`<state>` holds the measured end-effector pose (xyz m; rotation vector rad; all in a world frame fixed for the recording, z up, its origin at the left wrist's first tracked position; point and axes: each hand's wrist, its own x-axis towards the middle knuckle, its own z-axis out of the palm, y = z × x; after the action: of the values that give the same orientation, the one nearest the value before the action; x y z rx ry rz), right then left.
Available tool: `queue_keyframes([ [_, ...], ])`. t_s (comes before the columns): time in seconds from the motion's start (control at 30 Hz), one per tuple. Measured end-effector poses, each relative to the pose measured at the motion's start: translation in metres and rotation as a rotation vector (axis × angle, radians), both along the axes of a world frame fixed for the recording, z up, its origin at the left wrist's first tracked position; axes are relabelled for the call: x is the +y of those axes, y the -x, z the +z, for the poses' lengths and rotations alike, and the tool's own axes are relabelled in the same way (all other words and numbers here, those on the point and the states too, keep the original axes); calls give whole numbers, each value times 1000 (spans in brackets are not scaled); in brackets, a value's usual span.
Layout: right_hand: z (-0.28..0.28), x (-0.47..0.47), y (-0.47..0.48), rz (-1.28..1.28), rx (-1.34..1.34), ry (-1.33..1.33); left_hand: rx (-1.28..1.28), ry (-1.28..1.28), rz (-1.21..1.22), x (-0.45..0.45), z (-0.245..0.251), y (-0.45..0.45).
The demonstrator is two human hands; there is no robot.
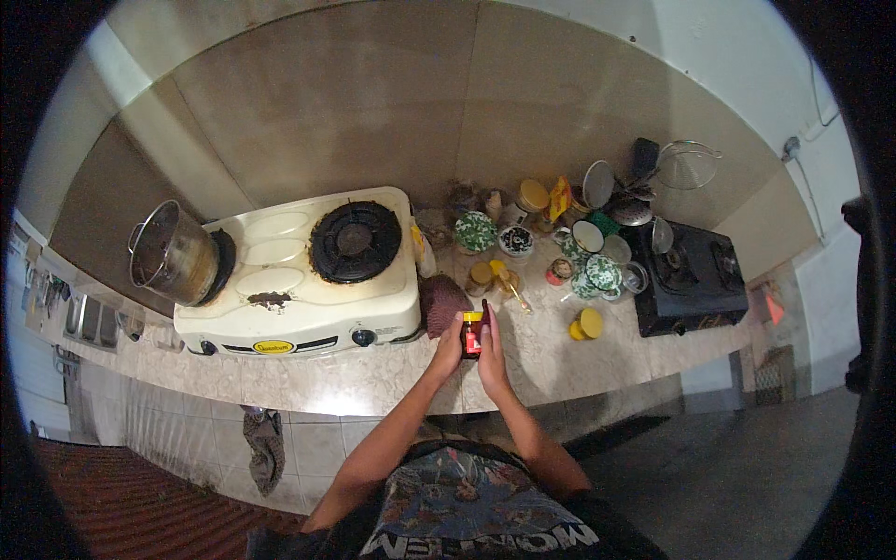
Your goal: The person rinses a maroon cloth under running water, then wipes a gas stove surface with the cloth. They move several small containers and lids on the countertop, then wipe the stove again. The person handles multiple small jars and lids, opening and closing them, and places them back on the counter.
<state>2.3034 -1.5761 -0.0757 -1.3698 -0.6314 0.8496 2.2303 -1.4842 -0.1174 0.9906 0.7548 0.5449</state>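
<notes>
Between my two hands, just over the counter's front part, is a small dark jar (472,337) with a yellow lid and a red label. My left hand (449,352) grips its left side. My right hand (492,350) lies along its right side, with a slim dark object (485,311) upright at the fingers; what it is I cannot tell. Just behind my left hand a maroon cloth (443,304) is bunched against the stove. Farther back stand a small yellow-brown jar (480,274) and a small red tin (559,271).
A cream two-burner stove (294,294) with a metal pot (175,255) fills the left. A black stove (689,287) stands right. Green-speckled lidded containers (476,232), cups and a strainer (688,165) crowd the back right. A yellow-lidded jar (590,323) stands nearer the edge.
</notes>
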Motion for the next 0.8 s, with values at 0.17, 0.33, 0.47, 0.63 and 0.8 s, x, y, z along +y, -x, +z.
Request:
queue_keyframes([
  [0.17,11,9,-1,-13,-683,-23,-55,-21,91,12,5,-8],
  [0.33,10,11,0,5,-815,-7,-123,177,80,17,37,-14],
  [0.47,7,14,-4,29,-824,-35,-118,88,84,18,46,-13],
  [0.63,7,24,-14,31,-144,24,-94,163,33,13,29,-13],
  [0.8,8,25,5,-13,-668,-33,-214,258,217,26,19,-12],
])
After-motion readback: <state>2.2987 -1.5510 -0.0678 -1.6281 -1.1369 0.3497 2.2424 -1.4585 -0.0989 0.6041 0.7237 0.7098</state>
